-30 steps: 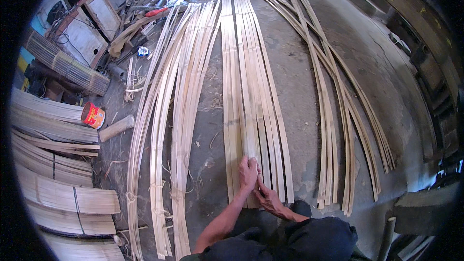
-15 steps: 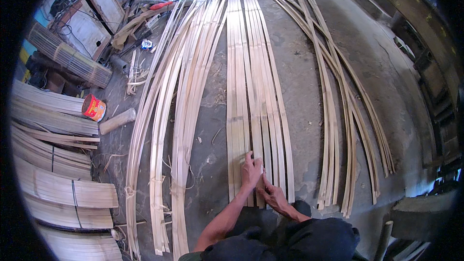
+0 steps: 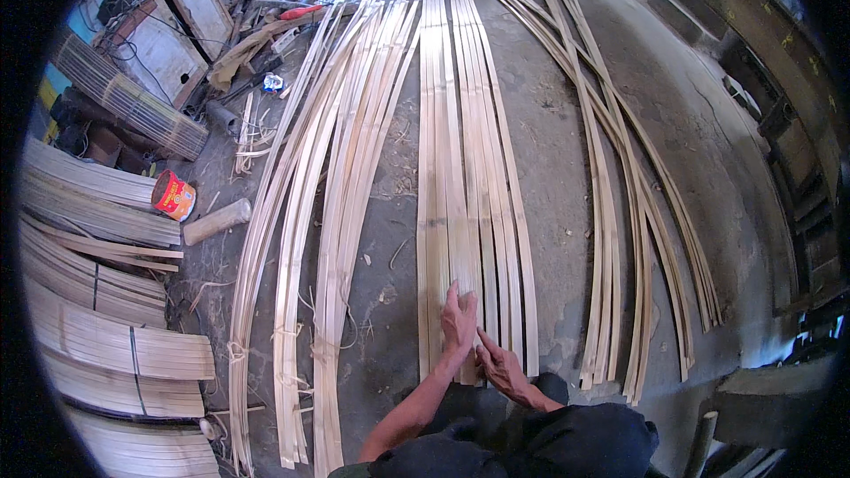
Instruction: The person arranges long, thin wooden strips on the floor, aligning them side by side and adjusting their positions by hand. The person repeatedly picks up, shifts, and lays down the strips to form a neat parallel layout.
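Long pale bamboo strips [image 3: 435,186] lie side by side on the floor in front of me, running away from my body. Over their near part is my left hand [image 3: 459,323], its forefinger and thumb pointing forward and closed about a strip [image 3: 459,252] in the middle of the row. Just to its right and nearer to me, my right hand [image 3: 503,366] pinches at the near part of a strip, fingertips close to the left wrist. My hands hide the exact grip. Narrow dark gaps separate the strips on the right of the row.
Loose bundles of bamboo strips [image 3: 341,186] lie to the left, some tied near their ends. Crossed strips [image 3: 611,239] lie to the right. Stacked slats [image 3: 124,345], a red tub [image 3: 173,196] and a wooden cylinder [image 3: 218,222] are at the far left.
My left hand has shifted slightly left and toward me, with its fingers less bent. The middle strip has closed up against the left strips, narrowing the gap there. My right hand has hardly moved.
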Demonstrator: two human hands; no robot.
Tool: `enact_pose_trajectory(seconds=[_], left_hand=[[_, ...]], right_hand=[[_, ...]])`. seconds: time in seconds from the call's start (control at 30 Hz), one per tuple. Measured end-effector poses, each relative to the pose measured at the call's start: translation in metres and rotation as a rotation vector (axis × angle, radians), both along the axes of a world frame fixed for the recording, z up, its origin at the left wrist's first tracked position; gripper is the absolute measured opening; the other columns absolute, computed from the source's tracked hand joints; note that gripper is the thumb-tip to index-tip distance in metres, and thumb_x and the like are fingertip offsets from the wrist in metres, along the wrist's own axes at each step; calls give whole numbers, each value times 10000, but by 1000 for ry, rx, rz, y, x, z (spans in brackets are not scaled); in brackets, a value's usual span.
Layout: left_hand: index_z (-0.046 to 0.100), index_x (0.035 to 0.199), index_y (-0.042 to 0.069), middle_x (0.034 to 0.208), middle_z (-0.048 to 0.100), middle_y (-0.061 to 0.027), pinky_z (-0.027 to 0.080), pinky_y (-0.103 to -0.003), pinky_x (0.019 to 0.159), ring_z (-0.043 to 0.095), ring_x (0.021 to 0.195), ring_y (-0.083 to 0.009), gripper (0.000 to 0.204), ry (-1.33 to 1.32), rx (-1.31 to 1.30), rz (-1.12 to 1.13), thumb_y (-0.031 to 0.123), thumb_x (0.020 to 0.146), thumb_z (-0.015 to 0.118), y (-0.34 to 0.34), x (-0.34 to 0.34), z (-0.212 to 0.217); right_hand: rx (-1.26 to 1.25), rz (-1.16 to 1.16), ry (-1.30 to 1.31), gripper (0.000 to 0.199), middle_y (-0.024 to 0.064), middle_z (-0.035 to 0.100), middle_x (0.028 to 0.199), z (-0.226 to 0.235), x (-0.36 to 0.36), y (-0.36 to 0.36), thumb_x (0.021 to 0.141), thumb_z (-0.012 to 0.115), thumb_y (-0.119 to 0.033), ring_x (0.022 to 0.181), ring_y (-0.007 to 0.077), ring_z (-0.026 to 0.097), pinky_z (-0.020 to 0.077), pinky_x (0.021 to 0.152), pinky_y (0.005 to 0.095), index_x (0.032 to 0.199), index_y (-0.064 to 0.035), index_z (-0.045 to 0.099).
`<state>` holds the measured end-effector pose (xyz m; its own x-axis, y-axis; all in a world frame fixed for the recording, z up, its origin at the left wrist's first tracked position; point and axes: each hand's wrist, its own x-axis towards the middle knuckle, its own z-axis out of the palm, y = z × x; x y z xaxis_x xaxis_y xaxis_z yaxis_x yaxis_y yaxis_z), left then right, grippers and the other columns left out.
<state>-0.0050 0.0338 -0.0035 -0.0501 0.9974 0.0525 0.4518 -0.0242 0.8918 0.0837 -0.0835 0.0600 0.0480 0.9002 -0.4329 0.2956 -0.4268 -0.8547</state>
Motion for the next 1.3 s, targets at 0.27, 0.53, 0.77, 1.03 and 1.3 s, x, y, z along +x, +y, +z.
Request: enact_pose_trajectory(seconds=[0.27,0.53,0.77,1.03,1.3], left_hand=[[472,1359,-79,1064,651,-313,498,-427,854,657,976,-408,538,-83,-98,-35,229,932,586,27,-24,47],[498,1334,-94,1001,660,-322,510,-430,824,674,934,-405,550,32,-80,-14,223,897,603,50,-69,18],[498,1336,-96,917,665,-306,514,-422,769,689,843,-365,553,43,-142,25,216,892,604,41,-97,13],[495,1340,-92,834,660,-287,508,-437,737,680,792,-363,530,97,-97,1,178,896,596,37,-90,31],[472,1380,-62,792,653,-181,517,-366,592,625,612,-207,532,-64,-332,-23,174,919,592,27,-77,61]], right_hand=[[-67,-90,182,427,25,609,858,14,-4,-6,1049,457,-287,733,102,537,470,674,251,1386,-31,513],[-55,-100,279,417,31,611,886,-2,-4,-9,1043,469,-302,737,117,556,482,663,272,1334,-16,555],[-40,-193,537,393,-55,410,728,-20,-7,-12,1029,517,-201,632,72,382,340,595,205,1340,40,520],[-50,-127,335,378,-16,524,790,-19,-1,-12,1031,503,-262,670,88,489,430,615,257,1276,17,579],[32,-63,170,391,17,590,827,-44,2,-21,1030,503,-290,692,108,552,480,625,274,1268,8,590]])
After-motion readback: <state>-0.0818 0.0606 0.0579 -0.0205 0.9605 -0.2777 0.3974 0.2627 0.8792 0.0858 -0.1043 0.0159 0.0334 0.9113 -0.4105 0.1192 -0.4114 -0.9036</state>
